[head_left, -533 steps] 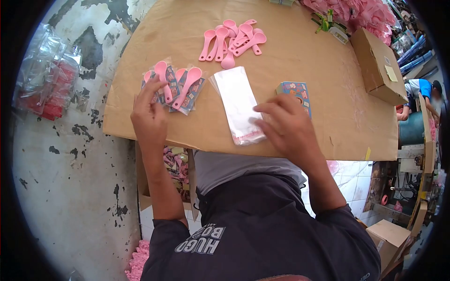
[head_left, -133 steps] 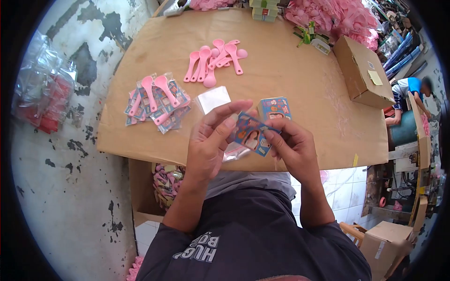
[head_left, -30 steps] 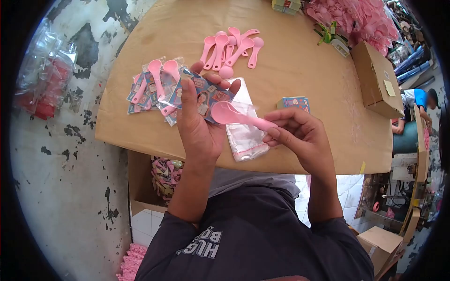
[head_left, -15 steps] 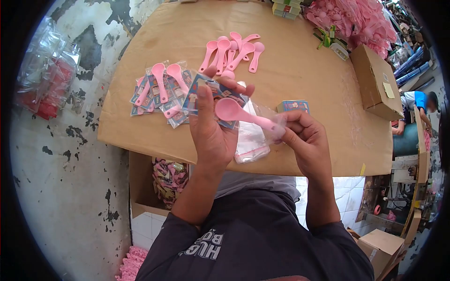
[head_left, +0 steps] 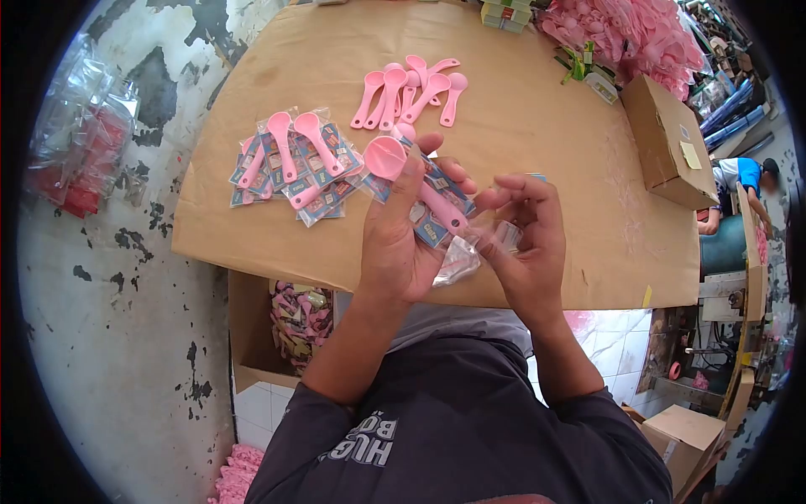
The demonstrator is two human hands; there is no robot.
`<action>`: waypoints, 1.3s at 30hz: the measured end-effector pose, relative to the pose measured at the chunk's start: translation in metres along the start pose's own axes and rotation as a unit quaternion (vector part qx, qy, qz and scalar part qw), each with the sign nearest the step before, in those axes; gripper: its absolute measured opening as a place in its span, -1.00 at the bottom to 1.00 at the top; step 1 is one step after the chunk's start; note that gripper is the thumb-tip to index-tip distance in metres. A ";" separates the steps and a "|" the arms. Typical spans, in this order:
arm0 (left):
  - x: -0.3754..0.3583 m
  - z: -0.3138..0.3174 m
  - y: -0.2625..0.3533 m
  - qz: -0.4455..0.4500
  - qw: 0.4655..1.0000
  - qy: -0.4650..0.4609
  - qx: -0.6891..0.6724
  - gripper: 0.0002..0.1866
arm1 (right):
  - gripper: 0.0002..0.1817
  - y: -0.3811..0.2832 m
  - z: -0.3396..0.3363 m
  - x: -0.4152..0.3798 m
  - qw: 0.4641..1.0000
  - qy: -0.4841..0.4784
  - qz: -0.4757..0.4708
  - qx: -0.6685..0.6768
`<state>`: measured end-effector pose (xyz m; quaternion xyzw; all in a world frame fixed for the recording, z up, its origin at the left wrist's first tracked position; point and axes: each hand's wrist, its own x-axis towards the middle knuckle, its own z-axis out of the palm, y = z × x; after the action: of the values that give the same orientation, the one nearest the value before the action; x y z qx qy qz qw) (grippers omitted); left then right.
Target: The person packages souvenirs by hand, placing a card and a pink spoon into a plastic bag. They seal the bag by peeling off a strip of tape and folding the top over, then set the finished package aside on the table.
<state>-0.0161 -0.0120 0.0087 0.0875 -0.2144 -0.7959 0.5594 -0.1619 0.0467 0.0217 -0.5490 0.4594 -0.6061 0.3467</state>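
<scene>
My left hand [head_left: 396, 239] is closed around a pink spoon [head_left: 384, 158] and a blue printed card [head_left: 430, 231], which appear to lie inside a clear plastic bag. The spoon's bowl points up and left past my thumb. At its handle end, my right hand [head_left: 531, 248] pinches the bag's clear open end [head_left: 502, 237] between thumb and fingers. Beneath the hands lies a stack of clear bags [head_left: 457, 262], partly covered. Left of them are several bagged spoons with cards [head_left: 287, 151]. Farther back sits a group of loose pink spoons [head_left: 393, 94].
A large heap of bagged pink spoons [head_left: 621, 34] fills the far right corner, near a cardboard box [head_left: 667, 147]. Stacked green packs [head_left: 506, 15] stand at the back edge. An open carton [head_left: 252, 336] is below the table. Another person [head_left: 743, 175] is at far right.
The spoon and card have come together, with the spoon now lying over the card in my left hand. My right hand has shifted slightly left, from the spoon's handle to the bag's end.
</scene>
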 end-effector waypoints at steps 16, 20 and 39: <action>0.004 0.015 0.014 -0.095 0.995 -0.017 -0.027 -0.44 | -0.47 -0.019 -0.026 0.030 0.912 -0.081 -0.226 -0.331; 0.000 0.014 0.007 -0.123 0.992 -0.009 0.029 -0.39 | -0.61 -0.012 -0.030 0.038 0.867 -0.116 -0.317 -0.365; -0.006 0.015 0.003 -0.015 0.929 -0.014 0.369 -0.53 | -0.50 -0.002 -0.029 0.023 0.979 0.058 -0.061 -0.184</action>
<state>-0.0171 -0.0037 0.0230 0.2796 -0.4991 -0.6701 0.4730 -0.1944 0.0309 0.0325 -0.5939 0.5486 -0.5620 0.1747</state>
